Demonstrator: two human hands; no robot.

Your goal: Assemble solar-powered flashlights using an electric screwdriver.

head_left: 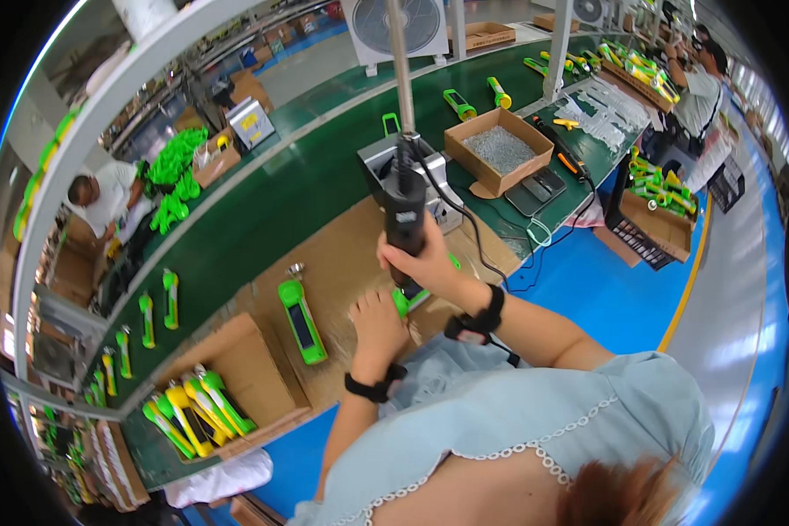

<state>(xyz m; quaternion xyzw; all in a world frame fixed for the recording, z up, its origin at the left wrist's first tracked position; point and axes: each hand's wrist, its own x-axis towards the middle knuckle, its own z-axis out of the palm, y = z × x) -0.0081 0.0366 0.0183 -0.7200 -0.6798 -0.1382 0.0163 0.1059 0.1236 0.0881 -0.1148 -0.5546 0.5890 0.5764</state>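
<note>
My right hand (422, 261) is wrapped round a black electric screwdriver (405, 206), which hangs upright from a metal rod. Its lower end meets a green handheld lamp (401, 301) just beneath. My left hand (379, 324) grips that lamp with curled fingers; the hands and tool hide most of it. To the left, another green lamp (302, 323) with a dark panel lies on the cardboard sheet (346, 254). A small silvery part (296, 269) sits by its top end.
An open carton (237, 355) with several green and yellow lamps stands at left. Beyond my hands are a grey metal device (380, 162), a box of small screws (498, 151) and a dark scale (536, 191). Lamps lie along the green conveyor (228, 232). Co-workers sit farther off.
</note>
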